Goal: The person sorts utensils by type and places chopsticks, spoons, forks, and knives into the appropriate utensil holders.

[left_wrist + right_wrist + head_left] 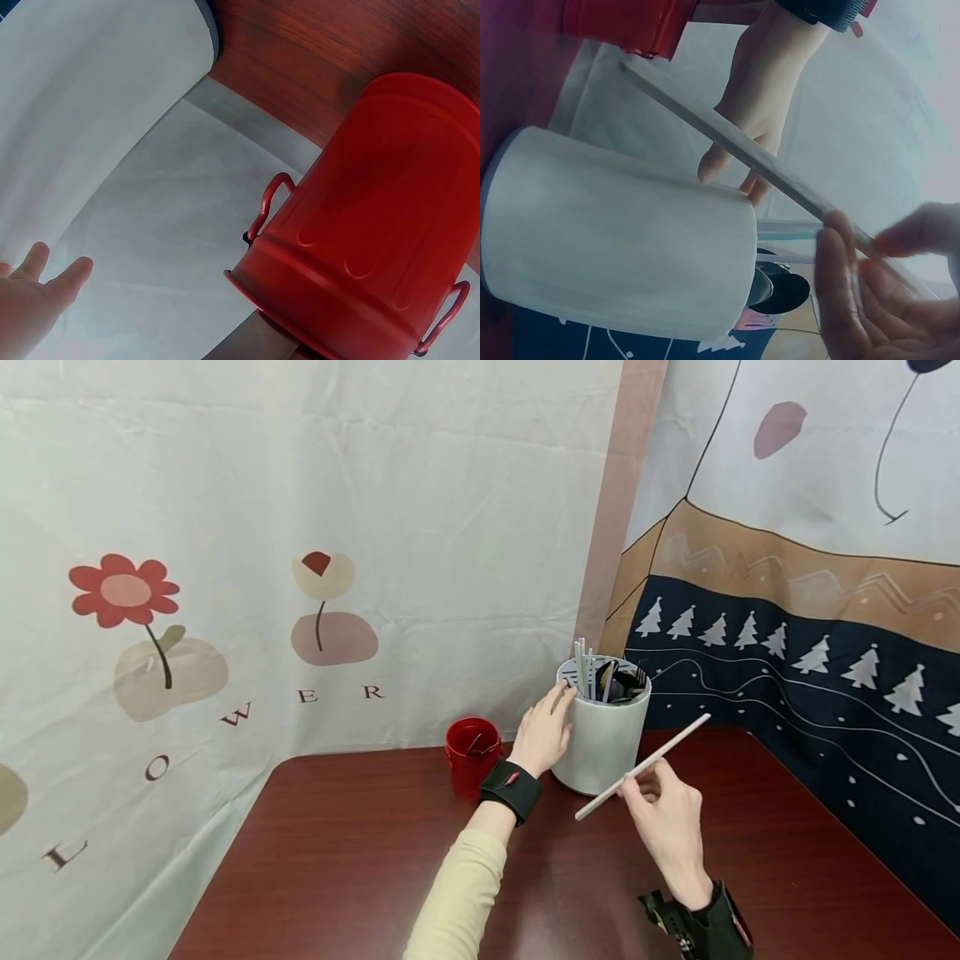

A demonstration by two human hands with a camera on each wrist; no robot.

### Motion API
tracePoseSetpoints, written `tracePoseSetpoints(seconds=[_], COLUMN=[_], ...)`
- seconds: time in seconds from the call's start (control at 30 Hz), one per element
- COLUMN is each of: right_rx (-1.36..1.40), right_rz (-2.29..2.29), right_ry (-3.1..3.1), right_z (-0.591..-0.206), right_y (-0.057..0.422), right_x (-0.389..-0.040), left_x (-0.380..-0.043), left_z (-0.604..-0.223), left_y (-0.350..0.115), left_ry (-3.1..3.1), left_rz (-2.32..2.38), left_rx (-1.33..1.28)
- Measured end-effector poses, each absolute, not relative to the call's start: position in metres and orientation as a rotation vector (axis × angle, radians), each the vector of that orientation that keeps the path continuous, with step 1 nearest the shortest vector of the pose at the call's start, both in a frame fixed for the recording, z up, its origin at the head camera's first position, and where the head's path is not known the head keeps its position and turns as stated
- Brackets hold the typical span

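Note:
My right hand pinches a pale, straight chopstick between thumb and fingers, in front of the white utensil holder. The chopstick slants in the head view, its upper end to the right. In the right wrist view the thumb and fingertips meet around the chopstick. My left hand rests its fairly straight fingers on the left side of the holder's rim. Inside the holder stand several pale sticks, a fork and dark utensils.
A red metal bucket with small side handles stands left of the holder, beside my left wrist. Something thin and metallic shows inside it. The dark red-brown table ends at a printed cloth behind.

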State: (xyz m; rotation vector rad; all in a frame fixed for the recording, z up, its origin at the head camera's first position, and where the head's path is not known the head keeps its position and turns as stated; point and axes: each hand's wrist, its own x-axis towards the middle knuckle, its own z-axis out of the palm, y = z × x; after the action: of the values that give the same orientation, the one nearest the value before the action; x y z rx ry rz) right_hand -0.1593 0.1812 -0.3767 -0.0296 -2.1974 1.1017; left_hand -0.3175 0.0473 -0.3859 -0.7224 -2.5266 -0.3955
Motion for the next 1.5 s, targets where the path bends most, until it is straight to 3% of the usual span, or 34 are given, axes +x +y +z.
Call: tracePoseSetpoints(seconds=[0.27, 0.6, 1.5], right_rx=[0.073, 0.127, 0.106], right_rz=[1.105, 1.134, 0.861], right_ry=[-1.795, -1.374, -1.885], right_z=[-0.375, -0.354, -0.327], right_y=[0.180, 0.176, 0.185], right_x=[-0.165, -0.195, -0.255], left_x=[-0.319, -0.319, -0.320], left_z=[-0.386, -0.386, -0.389], left_y=[0.045, 0.046, 0.047], left_ry=[-2.538, -2.513, -2.524], left_rz=[-0.421, -0.434, -0.421], left_rx=[-0.732, -0.741, -0.728])
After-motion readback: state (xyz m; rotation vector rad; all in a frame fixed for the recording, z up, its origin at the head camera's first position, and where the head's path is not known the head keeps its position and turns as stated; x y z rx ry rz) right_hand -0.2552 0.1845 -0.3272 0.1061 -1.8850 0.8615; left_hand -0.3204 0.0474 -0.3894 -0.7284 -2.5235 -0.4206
